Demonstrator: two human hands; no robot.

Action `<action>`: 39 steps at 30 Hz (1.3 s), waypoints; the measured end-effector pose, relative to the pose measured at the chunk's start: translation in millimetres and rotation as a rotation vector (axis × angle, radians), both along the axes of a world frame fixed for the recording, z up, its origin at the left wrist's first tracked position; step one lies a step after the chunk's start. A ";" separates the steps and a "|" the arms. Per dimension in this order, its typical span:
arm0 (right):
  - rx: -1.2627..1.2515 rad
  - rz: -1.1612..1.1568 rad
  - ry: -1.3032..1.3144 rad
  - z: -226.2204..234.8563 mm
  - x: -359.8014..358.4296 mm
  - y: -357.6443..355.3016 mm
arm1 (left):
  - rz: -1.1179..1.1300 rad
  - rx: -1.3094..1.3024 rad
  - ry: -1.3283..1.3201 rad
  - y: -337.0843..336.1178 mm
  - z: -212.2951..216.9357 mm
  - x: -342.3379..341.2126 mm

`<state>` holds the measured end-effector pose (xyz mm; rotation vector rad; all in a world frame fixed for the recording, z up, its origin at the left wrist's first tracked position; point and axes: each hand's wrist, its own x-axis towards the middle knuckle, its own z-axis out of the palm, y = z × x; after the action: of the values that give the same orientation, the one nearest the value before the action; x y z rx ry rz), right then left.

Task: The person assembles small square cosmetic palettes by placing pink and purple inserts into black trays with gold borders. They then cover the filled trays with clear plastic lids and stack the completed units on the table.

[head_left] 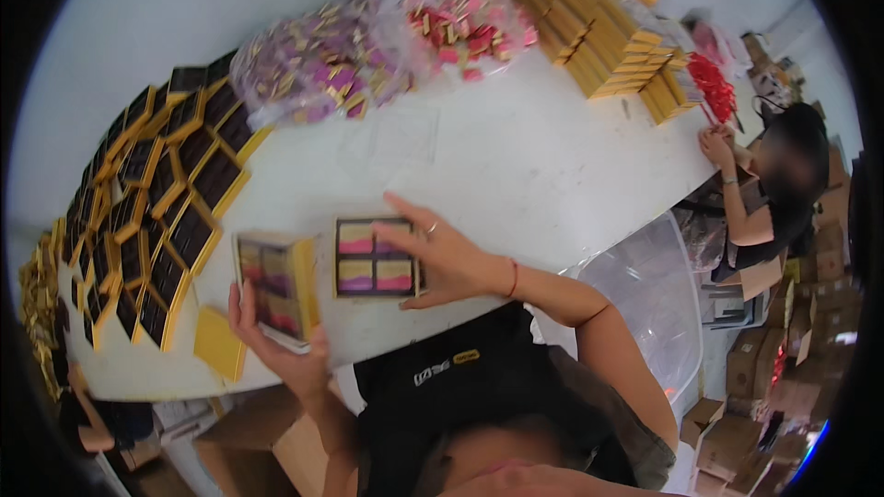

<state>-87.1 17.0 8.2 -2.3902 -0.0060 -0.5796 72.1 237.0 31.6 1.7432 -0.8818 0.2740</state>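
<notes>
My left hand grips a gold-edged gift box, tilted up off the white table, with dark, pink and purple pieces in its compartments. To its right a second open box lies flat, divided into four compartments of gold pieces with pink or purple bands. Over that box's right side reaches my right hand, its fingers spread and one fingertip above the upper right compartment. Whether this hand presses on the box is hard to tell. A yellow box lid or panel rests beside my left hand.
Many empty gold-edged boxes are heaped at left. Bags of purple-gold pieces and red-pink pieces lie at the back. Stacked gold boxes stand at back right. Another person handles red material at right; a clear bin is nearer.
</notes>
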 end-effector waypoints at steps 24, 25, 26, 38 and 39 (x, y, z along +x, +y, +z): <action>0.996 -0.293 -0.321 -25.9 -35.0 29.9 | -0.826 -0.062 1.235 -91.9 -20.0 -67.5; 1.046 -0.304 -0.323 -22.1 -41.9 17.0 | -0.814 -0.004 1.255 -106.1 -15.5 -73.2; 1.054 -0.317 -0.333 -19.6 -48.2 -0.8 | -0.848 0.002 1.234 -124.0 -10.0 -76.9; 0.818 -0.345 -0.618 221.6 -115.9 -312.4 | -1.362 -0.144 1.122 -492.3 189.5 -121.6; 0.876 -0.379 -0.599 242.1 -118.8 -336.8 | -1.366 -0.134 1.157 -522.5 202.3 -126.6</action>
<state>-205.9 -319.9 250.4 -1.3161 0.3667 -1.1686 -54.6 -285.5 233.8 0.6007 -0.8798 -1.3791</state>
